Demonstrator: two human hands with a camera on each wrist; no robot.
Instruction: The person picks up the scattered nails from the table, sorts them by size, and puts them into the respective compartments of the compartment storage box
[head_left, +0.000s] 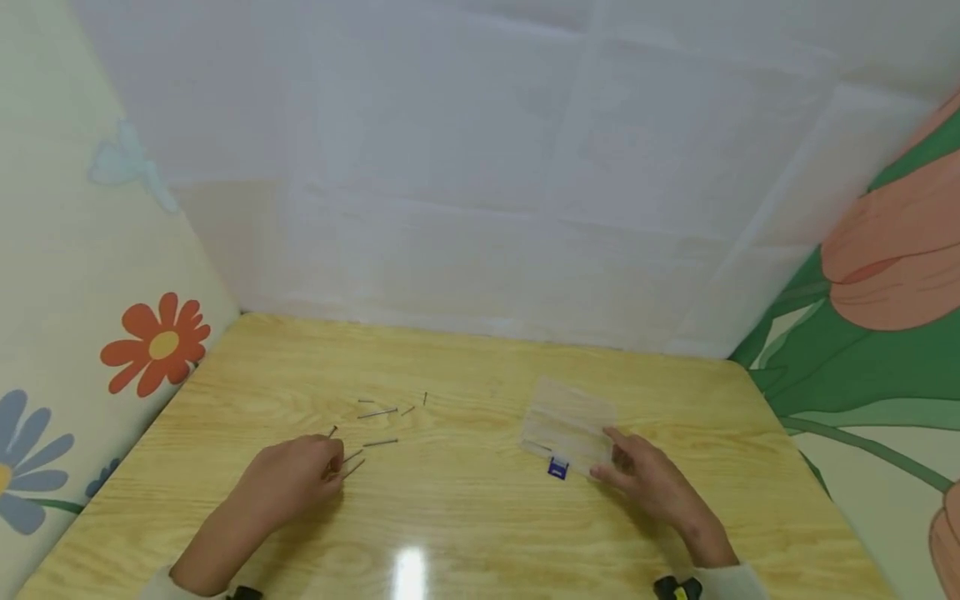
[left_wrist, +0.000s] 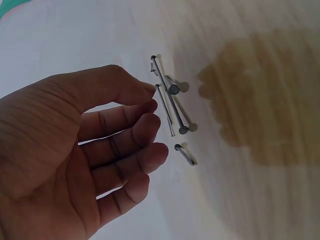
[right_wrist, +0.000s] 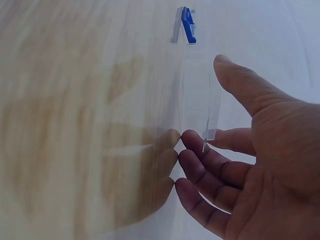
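My left hand (head_left: 296,475) hovers at the left of the table, fingers loosely bent and thumb tip near the index fingertip. Around its fingertips lie metal nails; one long nail (head_left: 380,442) is just to the right, and another nail (left_wrist: 165,110) appears right beside the thumb tip. No nail is plainly seen between the fingers. At the right, my right hand (head_left: 648,479) reaches to a flat clear plastic case (head_left: 570,417) with a blue latch (head_left: 557,467) on its near side. In the right wrist view, the thumb stands apart while bent fingertips touch the table beside the case (right_wrist: 197,90).
Farther back on the table (head_left: 465,500), more nails of different lengths lie scattered, among them a long nail (head_left: 377,412) and a short nail (head_left: 425,398). A white sheet (head_left: 450,167) backs the table, and flower-printed panels (head_left: 161,346) stand at both sides.
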